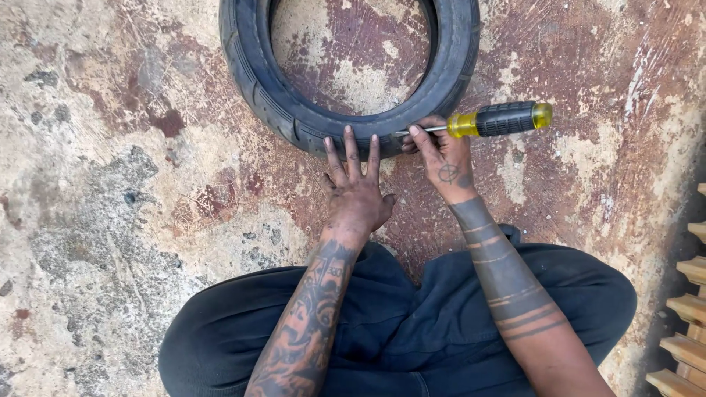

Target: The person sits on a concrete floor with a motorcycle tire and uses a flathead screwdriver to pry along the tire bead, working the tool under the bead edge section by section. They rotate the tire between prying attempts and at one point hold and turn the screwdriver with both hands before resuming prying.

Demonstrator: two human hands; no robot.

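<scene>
I see a stained, patchy concrete floor [110, 220] under me, dark trousers [412, 323] nearest the camera and wooden slats [684, 309] at the right edge. My left hand [357, 187] lies flat, fingers spread, its tips on the near sidewall of the black tyre [294, 110]. My right hand [441, 154] pinches the screwdriver [500, 120] at its shaft, the handle sticking out right. With so light a pinch, I judge the tip could slip off the rubber toward my left fingers.
</scene>
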